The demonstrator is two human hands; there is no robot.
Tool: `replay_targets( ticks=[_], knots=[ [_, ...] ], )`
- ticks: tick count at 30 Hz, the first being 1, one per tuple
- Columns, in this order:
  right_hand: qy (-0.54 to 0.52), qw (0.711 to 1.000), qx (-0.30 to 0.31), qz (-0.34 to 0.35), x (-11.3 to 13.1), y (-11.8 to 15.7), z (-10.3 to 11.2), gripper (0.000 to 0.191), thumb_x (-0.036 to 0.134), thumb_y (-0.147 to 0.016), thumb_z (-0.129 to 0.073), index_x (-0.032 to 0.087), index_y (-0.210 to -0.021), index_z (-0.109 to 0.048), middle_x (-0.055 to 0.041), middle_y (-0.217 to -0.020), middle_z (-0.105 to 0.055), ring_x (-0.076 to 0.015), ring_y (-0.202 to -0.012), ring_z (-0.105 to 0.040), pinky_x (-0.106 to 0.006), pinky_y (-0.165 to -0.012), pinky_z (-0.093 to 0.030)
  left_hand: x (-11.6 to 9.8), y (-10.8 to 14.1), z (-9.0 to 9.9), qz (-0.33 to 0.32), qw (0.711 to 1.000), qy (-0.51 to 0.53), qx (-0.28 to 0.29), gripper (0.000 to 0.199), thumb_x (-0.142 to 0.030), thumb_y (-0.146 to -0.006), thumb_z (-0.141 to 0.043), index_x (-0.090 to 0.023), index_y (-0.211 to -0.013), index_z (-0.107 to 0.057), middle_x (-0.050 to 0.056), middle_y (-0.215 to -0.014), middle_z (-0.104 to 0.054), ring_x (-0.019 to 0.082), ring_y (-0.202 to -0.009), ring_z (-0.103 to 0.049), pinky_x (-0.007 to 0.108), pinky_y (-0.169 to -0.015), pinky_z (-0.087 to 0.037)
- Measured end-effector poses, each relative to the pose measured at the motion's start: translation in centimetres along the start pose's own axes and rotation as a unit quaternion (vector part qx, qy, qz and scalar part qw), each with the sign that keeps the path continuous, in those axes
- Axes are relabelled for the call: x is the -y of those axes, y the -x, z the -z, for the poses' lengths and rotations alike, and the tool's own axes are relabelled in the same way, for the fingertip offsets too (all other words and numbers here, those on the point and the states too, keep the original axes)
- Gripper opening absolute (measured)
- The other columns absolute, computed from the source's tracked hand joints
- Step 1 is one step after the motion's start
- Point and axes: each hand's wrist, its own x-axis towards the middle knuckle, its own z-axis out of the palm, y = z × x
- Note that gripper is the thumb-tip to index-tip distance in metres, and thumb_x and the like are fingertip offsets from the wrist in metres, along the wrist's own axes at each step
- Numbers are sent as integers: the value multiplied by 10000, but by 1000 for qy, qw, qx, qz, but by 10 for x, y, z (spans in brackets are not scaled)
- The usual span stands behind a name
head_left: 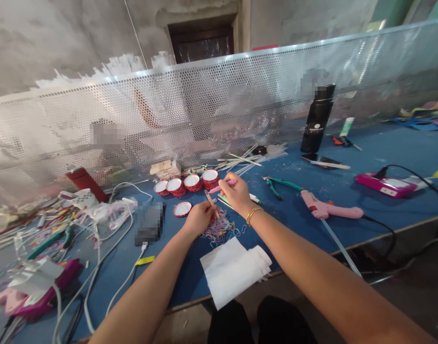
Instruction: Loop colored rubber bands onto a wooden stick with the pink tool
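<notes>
One magenta power strip: at the far left of the blue table, white plugs seated on it.
Red bottle: tilted, behind a clutter of cables and small pieces.
Dark phone: lying flat, a white cable at its near end.
Red round tins: four in a row before the perforated metal screen, white on top; a fifth sits nearer, just beside the left hand.
Left hand: fingers closed, pinching a thin strip above the loops.
Thin strip: between the two hands, slanted, its upper end sticking out past the left fingers.
Pink pen: in the right fingers, its tip close to the strip's upper end; whether they touch cannot be told.
Colourful loops: heaped loosely under and beside the left hand.
Right hand: fingers curled, gripping the pen.
White sheet: folded at the table's near edge.
Green-handled pliers: touching or nearly touching the pink glue gun.
Black bottle: upright behind them.
</notes>
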Motion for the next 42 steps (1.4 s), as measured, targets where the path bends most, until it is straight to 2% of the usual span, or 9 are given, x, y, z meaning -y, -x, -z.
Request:
replay_targets(
  ticks=[3, 8, 16, 23, 32, 42],
  knots=[
    [2, 1000, -13, -4, -1, 0, 0, 287, 341, -865, -577, 241, -633, -439, 46, -495, -540, -117, -467, -498, -228, -510, -399, -1, 1, 0, 1, 1000, 5, 0, 354, -499, -858, -515, -175, -739, -596, -5, -596, -577, 104, -482, -444, 241, -492, -338],
    [8, 1000, 7, -1, 0, 0, 0, 277, 333, -866, -576, 239, -637, -451, 42, -503, -545, -120, -484, -515, -230, -518, -405, 0, 1, 0, -4, 1000, 6, -2, 340, -487, -860, -520, -182, -723, -582, -5, -598, -582, 106, -480, -449, 239, -486, -337],
    [1, 1000, 8, 6, 0, 1, 0, 308, 375, -874, -590, 239, -637, -447, 38, -514, -547, -122, -491, -515, -240, -532, -422, -1, 2, -1, -4, 1000, 8, 5, 314, -458, -867, -517, -184, -726, -578, -2, -608, -594, 109, -492, -465, 240, -497, -345],
    [-12, 1000, 10, -17, 0, 0, 1, 300, 383, -855, -597, 241, -641, -443, 43, -508, -542, -115, -472, -501, -231, -502, -402, 3, -2, -1, -7, 1000, 1, -3, 306, -455, -851, -538, -180, -740, -613, -7, -576, -582, 114, -467, -458, 247, -476, -336],
    [-10, 999, 27, -28, -4, -1, 1, 328, 434, -867, -591, 247, -660, -418, 47, -521, -545, -110, -446, -483, -233, -482, -390, -1, 0, -2, -2, 1000, 19, -15, 308, -466, -819, -589, -183, -702, -624, 3, -550, -603, 124, -450, -469, 253, -464, -335],
    [-19, 999, 14, -33, -7, 1, 0, 330, 454, -842, -621, 239, -674, -434, 56, -505, -542, -100, -438, -479, -217, -472, -390, 3, 0, -2, -17, 1000, -18, -17, 301, -445, -842, -526, -183, -717, -606, 2, -569, -607, 129, -473, -486, 252, -479, -345]
  ],
)
